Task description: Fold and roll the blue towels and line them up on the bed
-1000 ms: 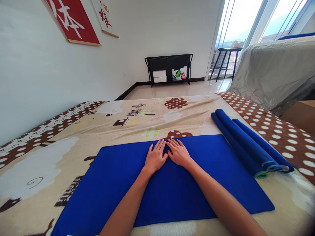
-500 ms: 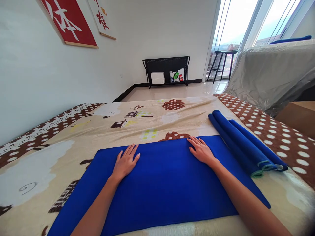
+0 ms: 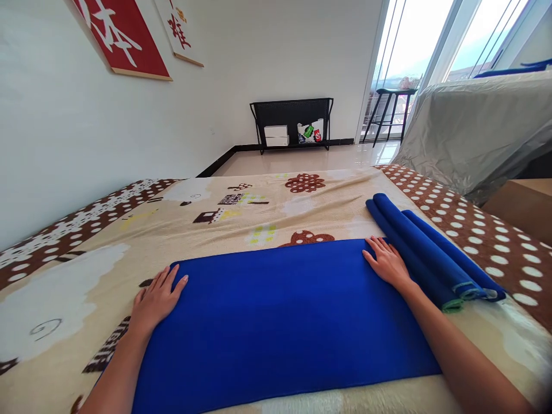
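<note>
A flat blue cloth (image 3: 276,322) lies spread out in front of me on a patterned blanket (image 3: 224,236). My left hand (image 3: 157,296) rests palm down at its far left corner, fingers stretched and partly past the edge. Near the far right corner, my right hand (image 3: 388,261) lies flat with its fingers spread. Just beyond that hand, rolled blue cloths (image 3: 425,259) with greenish edges at their near ends lie side by side. Both forearms cover the cloth's side edges in part.
At the far wall stands a black rack (image 3: 293,112) with white boxes (image 3: 276,136) and a printed bag (image 3: 311,132). To the right are a plastic-covered piece of furniture (image 3: 478,121), a cardboard box (image 3: 521,210) and a dark stool (image 3: 392,106) by the window.
My hands have slid apart over the blue cloth: the left one outward to the far left corner, the right one outward toward the far right corner. The rolled cloths stay put.
</note>
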